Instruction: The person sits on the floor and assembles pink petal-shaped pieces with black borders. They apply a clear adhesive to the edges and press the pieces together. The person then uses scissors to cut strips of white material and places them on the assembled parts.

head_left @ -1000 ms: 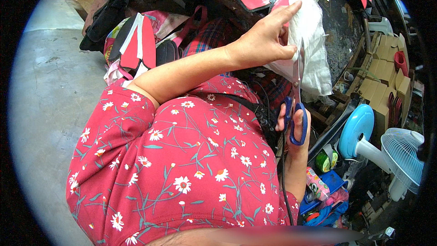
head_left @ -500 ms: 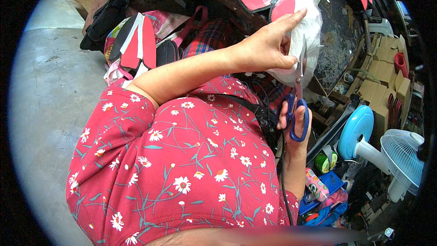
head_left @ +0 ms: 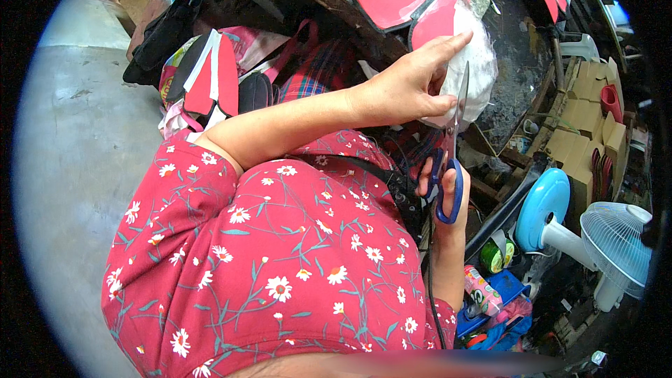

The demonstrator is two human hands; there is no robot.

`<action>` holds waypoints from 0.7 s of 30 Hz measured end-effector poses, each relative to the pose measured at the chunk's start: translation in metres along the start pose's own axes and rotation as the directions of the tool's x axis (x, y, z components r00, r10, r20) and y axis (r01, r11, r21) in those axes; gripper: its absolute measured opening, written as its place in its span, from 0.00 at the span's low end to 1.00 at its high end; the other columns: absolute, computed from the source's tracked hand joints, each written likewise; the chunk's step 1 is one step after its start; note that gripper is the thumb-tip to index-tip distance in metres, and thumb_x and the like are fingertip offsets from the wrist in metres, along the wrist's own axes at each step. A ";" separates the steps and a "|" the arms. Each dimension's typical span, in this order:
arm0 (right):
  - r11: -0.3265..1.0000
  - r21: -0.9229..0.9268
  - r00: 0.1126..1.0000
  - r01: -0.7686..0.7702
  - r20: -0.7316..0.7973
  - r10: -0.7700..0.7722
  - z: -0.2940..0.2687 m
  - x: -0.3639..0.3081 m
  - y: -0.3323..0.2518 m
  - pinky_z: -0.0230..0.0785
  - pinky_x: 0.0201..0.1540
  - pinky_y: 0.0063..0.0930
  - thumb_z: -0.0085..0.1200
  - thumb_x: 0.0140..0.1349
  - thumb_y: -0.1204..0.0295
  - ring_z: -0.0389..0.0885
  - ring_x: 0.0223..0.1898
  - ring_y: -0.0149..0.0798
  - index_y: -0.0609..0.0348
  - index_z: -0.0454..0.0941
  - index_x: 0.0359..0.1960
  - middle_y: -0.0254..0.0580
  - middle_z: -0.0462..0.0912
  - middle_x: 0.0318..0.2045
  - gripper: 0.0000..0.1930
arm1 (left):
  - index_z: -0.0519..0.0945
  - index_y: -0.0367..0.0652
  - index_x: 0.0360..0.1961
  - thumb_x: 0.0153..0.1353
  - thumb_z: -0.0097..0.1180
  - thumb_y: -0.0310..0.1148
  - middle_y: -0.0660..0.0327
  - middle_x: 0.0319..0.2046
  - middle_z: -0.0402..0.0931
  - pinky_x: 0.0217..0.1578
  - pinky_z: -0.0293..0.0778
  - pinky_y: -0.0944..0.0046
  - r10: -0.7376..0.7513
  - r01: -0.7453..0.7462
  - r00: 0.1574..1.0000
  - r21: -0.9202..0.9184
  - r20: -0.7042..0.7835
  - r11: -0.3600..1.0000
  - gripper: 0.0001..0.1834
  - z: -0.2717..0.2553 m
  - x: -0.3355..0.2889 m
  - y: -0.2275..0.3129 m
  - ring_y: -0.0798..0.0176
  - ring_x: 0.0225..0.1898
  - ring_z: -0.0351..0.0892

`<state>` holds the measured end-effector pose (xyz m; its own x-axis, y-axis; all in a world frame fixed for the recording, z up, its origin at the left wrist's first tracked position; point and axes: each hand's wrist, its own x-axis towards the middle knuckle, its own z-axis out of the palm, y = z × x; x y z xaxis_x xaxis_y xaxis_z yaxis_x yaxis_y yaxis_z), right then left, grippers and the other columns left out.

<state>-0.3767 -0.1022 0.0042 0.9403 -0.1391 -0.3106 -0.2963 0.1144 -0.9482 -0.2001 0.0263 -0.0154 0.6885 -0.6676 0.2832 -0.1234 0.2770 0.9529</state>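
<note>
My left hand (head_left: 406, 89) reaches across from the left and is closed on the edge of a white, fluffy-looking piece (head_left: 479, 70), its thumb near the scissor blades. My right hand (head_left: 455, 232) is gripping scissors (head_left: 455, 120) with blue handles, fingers through the loops. The blades point upward and lie against the white piece, close to the left thumb. Beyond the white piece are red panels with black edging (head_left: 397, 3); the white piece overlaps part of one.
A dark worktop (head_left: 514, 63) extends behind the white piece. At the right are cardboard boxes (head_left: 577, 147) and a blue-and-white fan (head_left: 616, 245). Red and black pieces with white strips (head_left: 212, 77) lie on a bundle at left. A black cable runs beside my right forearm.
The right hand and scissors have shifted slightly down and left. The left hand keeps its hold on the white piece. The red panels sit a little lower in the view.
</note>
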 end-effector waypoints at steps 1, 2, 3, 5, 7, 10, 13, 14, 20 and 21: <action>1.000 0.008 1.000 0.003 -0.006 -0.003 0.000 0.000 -0.001 0.64 0.25 0.19 0.55 0.60 0.39 0.73 0.21 0.26 0.65 0.74 0.34 0.35 0.73 0.20 0.33 | 0.47 0.44 0.75 0.58 0.57 0.16 0.62 0.60 0.64 0.54 0.71 0.67 -0.032 0.032 0.999 -0.024 0.009 0.999 0.47 0.000 -0.002 0.001 0.69 0.57 0.70; 1.000 0.018 1.000 0.003 -0.010 -0.003 0.000 -0.001 -0.001 0.64 0.25 0.19 0.55 0.60 0.39 0.73 0.21 0.26 0.65 0.74 0.34 0.35 0.73 0.20 0.33 | 0.46 0.45 0.75 0.58 0.57 0.16 0.63 0.60 0.63 0.55 0.70 0.67 -0.042 0.043 0.999 -0.057 0.013 0.997 0.48 0.000 -0.003 0.002 0.69 0.58 0.69; 0.999 0.032 1.000 -0.016 -0.020 0.016 0.000 -0.003 -0.002 0.64 0.25 0.19 0.55 0.60 0.39 0.73 0.21 0.26 0.65 0.74 0.34 0.35 0.73 0.20 0.33 | 0.45 0.45 0.75 0.58 0.57 0.15 0.62 0.62 0.63 0.56 0.70 0.66 -0.038 0.039 0.999 -0.081 0.013 0.996 0.48 0.000 -0.002 0.003 0.69 0.57 0.69; 0.996 0.071 0.998 -0.057 -0.037 0.060 -0.001 -0.006 -0.004 0.64 0.26 0.19 0.55 0.60 0.39 0.73 0.22 0.26 0.65 0.74 0.34 0.35 0.73 0.21 0.33 | 0.44 0.45 0.75 0.57 0.57 0.15 0.61 0.63 0.62 0.55 0.70 0.67 -0.065 0.067 0.998 -0.099 0.024 0.993 0.49 0.000 -0.002 0.005 0.69 0.56 0.70; 0.999 -0.007 0.999 -0.035 -0.031 0.034 -0.001 -0.006 -0.003 0.64 0.23 0.18 0.52 0.61 0.37 0.73 0.20 0.26 0.65 0.74 0.35 0.34 0.73 0.18 0.34 | 0.43 0.45 0.76 0.57 0.57 0.14 0.61 0.64 0.60 0.55 0.70 0.67 -0.061 0.064 0.998 -0.127 0.023 0.990 0.50 0.000 -0.001 0.006 0.69 0.56 0.70; 0.999 -0.024 0.999 0.034 -0.026 -0.034 0.001 0.000 -0.001 0.63 0.22 0.18 0.54 0.61 0.40 0.72 0.19 0.26 0.65 0.74 0.33 0.34 0.73 0.21 0.32 | 0.41 0.45 0.76 0.56 0.57 0.13 0.60 0.66 0.58 0.55 0.69 0.67 -0.050 0.055 0.998 -0.164 0.031 0.985 0.52 0.003 -0.001 0.008 0.68 0.56 0.70; 0.997 -0.044 0.997 0.071 -0.020 -0.072 0.001 0.004 -0.003 0.61 0.22 0.17 0.56 0.61 0.42 0.71 0.18 0.26 0.65 0.74 0.32 0.34 0.72 0.23 0.31 | 0.38 0.45 0.76 0.56 0.56 0.12 0.60 0.67 0.56 0.53 0.70 0.68 -0.073 0.085 0.994 -0.160 0.077 0.983 0.53 0.003 -0.004 0.010 0.68 0.54 0.70; 0.995 -0.055 0.997 0.079 -0.019 -0.080 0.001 0.003 -0.004 0.61 0.21 0.17 0.56 0.62 0.42 0.70 0.18 0.26 0.65 0.74 0.32 0.34 0.72 0.23 0.30 | 0.38 0.45 0.76 0.55 0.57 0.12 0.61 0.65 0.57 0.51 0.70 0.68 -0.063 0.072 0.996 -0.129 0.068 0.989 0.54 0.003 -0.004 0.009 0.70 0.52 0.70; 1.000 0.017 0.998 0.008 -0.068 -0.006 0.002 -0.006 -0.012 0.61 0.22 0.18 0.54 0.63 0.43 0.70 0.19 0.26 0.65 0.74 0.32 0.34 0.72 0.23 0.30 | 0.42 0.37 0.74 0.53 0.61 0.21 0.54 0.58 0.62 0.33 0.72 0.70 -0.019 0.021 1.000 -0.091 0.024 0.996 0.52 0.002 -0.003 0.007 0.71 0.31 0.67; 1.000 0.005 0.998 0.016 -0.057 -0.015 0.002 -0.005 -0.012 0.61 0.22 0.18 0.54 0.63 0.43 0.70 0.18 0.26 0.65 0.74 0.32 0.34 0.73 0.23 0.30 | 0.42 0.37 0.74 0.53 0.61 0.20 0.54 0.58 0.62 0.33 0.72 0.70 -0.029 0.030 0.999 -0.061 0.025 0.998 0.52 0.002 -0.004 0.008 0.71 0.31 0.67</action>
<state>-0.3774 -0.1007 0.0171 0.9336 -0.1968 -0.2994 -0.2808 0.1172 -0.9526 -0.2052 0.0301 -0.0089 0.6735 -0.6926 0.2584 -0.0584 0.2986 0.9526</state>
